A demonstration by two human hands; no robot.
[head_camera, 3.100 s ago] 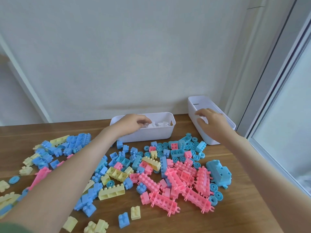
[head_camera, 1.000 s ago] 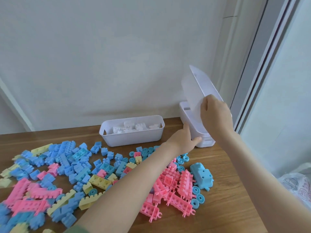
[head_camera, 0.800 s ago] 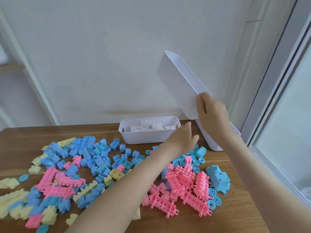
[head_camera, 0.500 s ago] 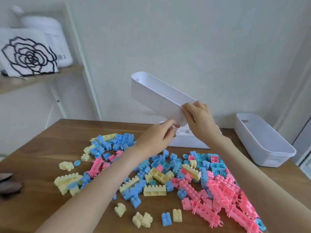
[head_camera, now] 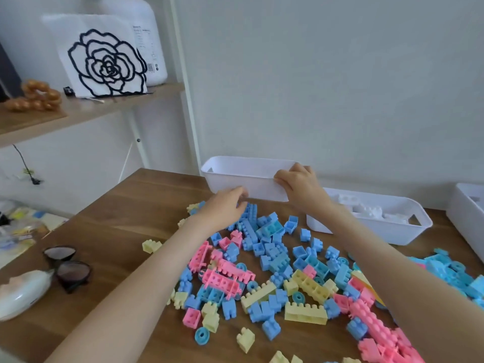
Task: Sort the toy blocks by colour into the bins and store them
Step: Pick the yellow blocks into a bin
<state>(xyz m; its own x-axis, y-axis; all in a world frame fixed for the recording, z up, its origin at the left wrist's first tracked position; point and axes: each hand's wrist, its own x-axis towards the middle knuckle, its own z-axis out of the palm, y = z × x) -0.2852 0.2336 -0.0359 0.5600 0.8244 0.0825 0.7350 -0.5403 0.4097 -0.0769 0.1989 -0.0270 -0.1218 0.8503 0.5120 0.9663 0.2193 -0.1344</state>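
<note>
White bin [head_camera: 243, 179] upright, long axis left-right

I can read no words or numbers anywhere. At the upper left of the frame, the tall white plastic canister [head_camera: 148, 35] carries small printed lines and a barcode, too blurred for me.

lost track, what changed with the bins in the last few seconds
The right hand lifted the empty white bin off the bin at the far right, carried it leftward and lowered it to the table, left of the bin of white blocks; the left hand came to its front. Loose blocks stayed.
</note>
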